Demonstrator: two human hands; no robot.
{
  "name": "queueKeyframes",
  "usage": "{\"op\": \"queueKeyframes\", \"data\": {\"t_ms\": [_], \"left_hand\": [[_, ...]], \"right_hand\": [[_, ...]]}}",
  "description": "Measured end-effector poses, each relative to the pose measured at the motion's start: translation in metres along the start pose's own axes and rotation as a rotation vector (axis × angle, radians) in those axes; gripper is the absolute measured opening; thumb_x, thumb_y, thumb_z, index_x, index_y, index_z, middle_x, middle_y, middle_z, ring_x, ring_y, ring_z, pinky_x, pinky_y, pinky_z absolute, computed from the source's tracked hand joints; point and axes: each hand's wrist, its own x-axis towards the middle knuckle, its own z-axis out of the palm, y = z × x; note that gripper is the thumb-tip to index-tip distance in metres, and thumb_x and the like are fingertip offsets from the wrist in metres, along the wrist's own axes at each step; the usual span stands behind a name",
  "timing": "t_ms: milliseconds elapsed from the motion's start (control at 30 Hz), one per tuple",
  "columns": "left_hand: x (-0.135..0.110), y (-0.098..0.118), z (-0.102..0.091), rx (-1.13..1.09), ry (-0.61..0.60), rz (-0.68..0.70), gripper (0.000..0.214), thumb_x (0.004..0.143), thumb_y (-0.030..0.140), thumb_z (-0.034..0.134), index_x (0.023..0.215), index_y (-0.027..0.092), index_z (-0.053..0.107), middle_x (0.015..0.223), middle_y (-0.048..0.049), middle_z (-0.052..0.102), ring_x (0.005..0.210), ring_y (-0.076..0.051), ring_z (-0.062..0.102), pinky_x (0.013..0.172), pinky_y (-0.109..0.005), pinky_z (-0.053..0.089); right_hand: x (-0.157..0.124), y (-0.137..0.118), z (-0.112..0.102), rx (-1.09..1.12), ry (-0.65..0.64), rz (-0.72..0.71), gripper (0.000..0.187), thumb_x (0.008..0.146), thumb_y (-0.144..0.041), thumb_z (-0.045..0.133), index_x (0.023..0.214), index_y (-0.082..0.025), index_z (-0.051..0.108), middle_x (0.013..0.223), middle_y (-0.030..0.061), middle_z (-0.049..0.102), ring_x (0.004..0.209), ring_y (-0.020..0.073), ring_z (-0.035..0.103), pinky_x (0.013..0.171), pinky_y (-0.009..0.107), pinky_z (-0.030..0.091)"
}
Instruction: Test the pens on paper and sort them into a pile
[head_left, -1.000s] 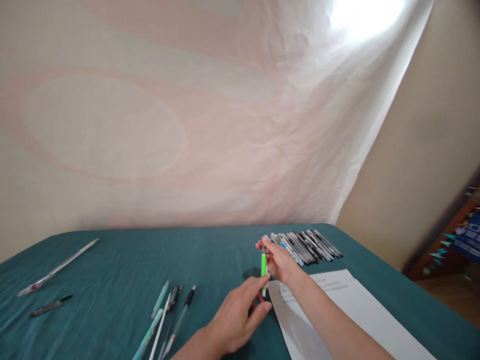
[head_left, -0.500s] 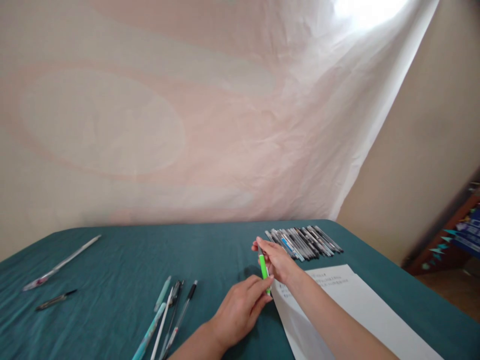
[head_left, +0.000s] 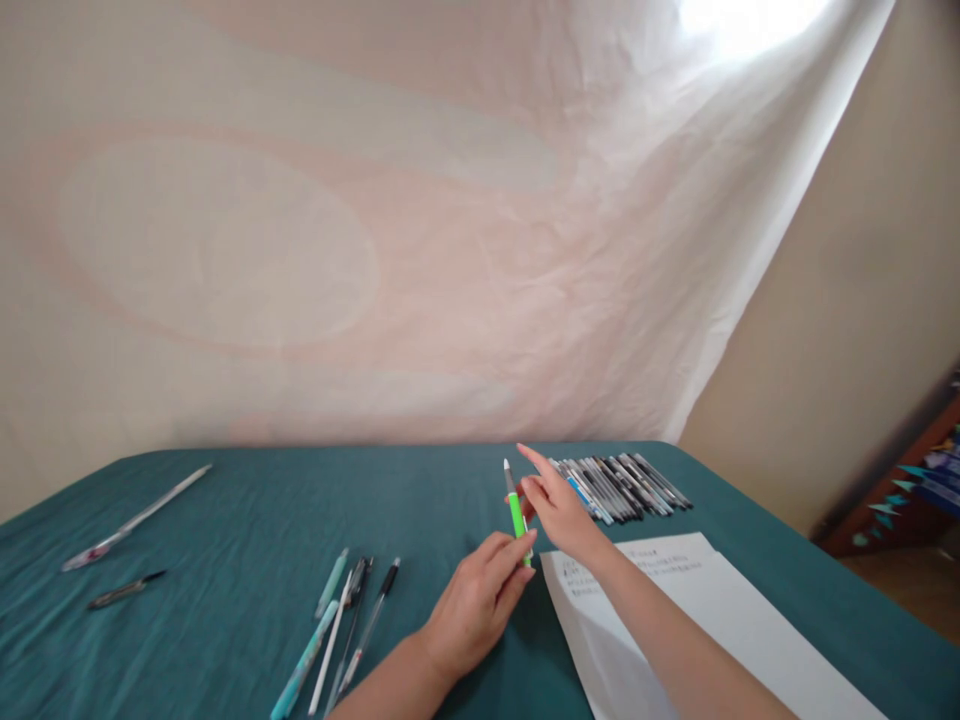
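A green pen (head_left: 516, 514) stands nearly upright above the teal table (head_left: 240, 520), its tip pointing up. My left hand (head_left: 476, 600) pinches its lower end between thumb and fingers. My right hand (head_left: 559, 510) rests against the pen's upper barrel, forefinger stretched out and the other fingers curled by the barrel. Just right of my right hand lies a tidy row of several pens (head_left: 619, 487). A white printed sheet (head_left: 675, 610) lies under my right forearm.
Several loose pens (head_left: 345, 625) lie in a bunch at the front left of the table. A long clear pen (head_left: 139, 518) and a short dark pen (head_left: 124, 591) lie at the far left. A pale cloth hangs behind the table. A shelf shows at the right edge.
The green pen's top has come clear of my right hand, whose forefinger has straightened out. My left hand keeps its pinch on the lower end.
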Motion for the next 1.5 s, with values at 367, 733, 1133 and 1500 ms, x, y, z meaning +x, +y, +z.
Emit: {"op": "queueKeyframes", "data": {"t_ms": [367,733,1133,1500], "left_hand": [[0.0,0.023,-0.004,0.125,-0.241,0.068,0.049,0.087,0.03,0.039,0.134,0.025,0.025,0.123,-0.0065,0.048,0.103,-0.018,0.05,0.089,-0.033,0.042],[0.0,0.031,0.003,0.228,-0.466,0.158,0.038,0.087,0.038,0.037,0.121,0.023,0.044,0.129,-0.0074,0.045,0.116,-0.02,0.042,0.095,-0.037,0.033],[0.002,0.028,0.006,0.199,-0.441,0.123,0.032,0.085,0.033,0.042,0.115,0.024,0.051,0.12,-0.0064,0.052,0.11,-0.02,0.046,0.094,-0.038,0.034],[0.004,0.024,0.007,0.158,-0.471,0.13,0.032,0.084,0.029,0.043,0.115,0.023,0.052,0.121,-0.007,0.051,0.113,-0.02,0.044,0.096,-0.039,0.032]], "right_hand": [[-0.02,-0.005,-0.035,-0.592,-0.04,-0.302,0.033,0.085,-0.026,0.044,0.117,-0.026,0.052,0.107,0.0049,0.061,0.092,0.0185,0.058,0.082,0.032,0.045],[-0.1,0.031,-0.09,-0.365,0.241,0.187,0.027,0.079,-0.04,0.049,0.092,-0.019,0.058,0.062,0.0002,0.058,0.057,0.0147,0.055,0.051,0.025,0.043],[-0.109,0.055,-0.105,-0.116,0.404,0.275,0.014,0.075,-0.033,0.049,0.076,-0.019,0.051,0.053,-0.0029,0.049,0.049,0.0124,0.045,0.049,0.025,0.034],[-0.117,0.056,-0.112,-0.389,0.374,0.283,0.017,0.072,-0.033,0.05,0.061,-0.02,0.046,0.045,-0.0063,0.042,0.042,0.0105,0.038,0.044,0.023,0.03]]}}
